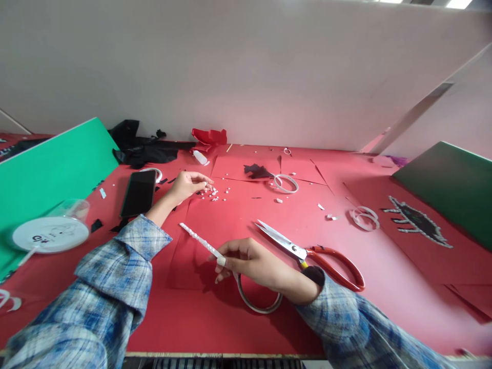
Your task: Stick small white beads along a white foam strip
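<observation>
My right hand (255, 261) pinches a narrow strip of white tape (196, 238) between thumb and fingers. Small white bits dot the strip, which points up and left. Below that hand hangs the tape roll (265, 310), partly covered by the fingers. My left hand (187, 185) reaches out at the edge of a scatter of small white beads (213, 193). Its thumb and fingertips are closed together, and whatever may be between them is too small to make out. Large scissors (295, 250) with red handles lie partly behind my right wrist.
A black phone (138, 193) and a lidded plastic tub (49, 234) are on the left by a green board (57, 174). Tape rings (286, 184) and scraps dot the red tabletop. At right lies red paper bearing a black, white-edged shape (417, 220).
</observation>
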Motion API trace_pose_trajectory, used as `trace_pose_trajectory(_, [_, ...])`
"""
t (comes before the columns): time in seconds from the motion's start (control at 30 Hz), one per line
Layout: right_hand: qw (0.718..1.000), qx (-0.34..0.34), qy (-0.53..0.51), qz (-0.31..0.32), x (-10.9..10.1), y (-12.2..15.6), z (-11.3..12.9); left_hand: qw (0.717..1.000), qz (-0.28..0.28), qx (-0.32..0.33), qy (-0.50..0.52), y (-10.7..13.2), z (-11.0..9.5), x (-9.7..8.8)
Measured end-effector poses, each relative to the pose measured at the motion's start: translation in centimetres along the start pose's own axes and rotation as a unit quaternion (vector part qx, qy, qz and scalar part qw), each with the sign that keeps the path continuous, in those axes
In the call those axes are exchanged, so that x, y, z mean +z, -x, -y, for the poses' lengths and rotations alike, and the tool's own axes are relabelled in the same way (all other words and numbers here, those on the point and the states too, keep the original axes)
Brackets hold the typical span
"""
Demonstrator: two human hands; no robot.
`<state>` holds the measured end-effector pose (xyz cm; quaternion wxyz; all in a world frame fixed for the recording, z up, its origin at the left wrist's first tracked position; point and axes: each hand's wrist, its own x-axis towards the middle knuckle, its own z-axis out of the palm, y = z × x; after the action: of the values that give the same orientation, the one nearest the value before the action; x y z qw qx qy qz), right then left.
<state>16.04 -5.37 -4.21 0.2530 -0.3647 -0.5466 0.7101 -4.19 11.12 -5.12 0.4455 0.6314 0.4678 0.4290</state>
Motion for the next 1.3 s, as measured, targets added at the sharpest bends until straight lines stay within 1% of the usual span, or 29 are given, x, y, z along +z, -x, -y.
trace_pose_trajectory(0.33, [1.0, -0.001, 0.01, 0.001, 0.0, 0.0, -0.1, 1.0, -0.007, -0.015, 0.003, 0.1, 0.2, 0.0])
trace_pose_trajectory(0.63, [1.0, -0.002, 0.006, 0.003, 0.0, 0.1, 0.0, 1.0, -0.004, -0.008, 0.008, -0.1, 0.3, 0.0])
trace_pose_trajectory(0.9, [1.0, -0.003, 0.0, 0.003, 0.1, 0.0, 0.0, 1.0, 0.014, -0.004, 0.014, -0.4, 1.1, -0.2])
trace_pose_trajectory(1.1, [1.0, -0.009, -0.009, 0.009, 0.0, 0.0, -0.2, 0.999, 0.031, 0.006, 0.015, -0.4, 1.0, -0.2])
trace_pose_trajectory(1.3, [1.0, -0.013, -0.012, 0.01, -0.1, 0.1, -0.1, 0.999, 0.031, 0.019, 0.004, -0.4, 1.1, -0.1])
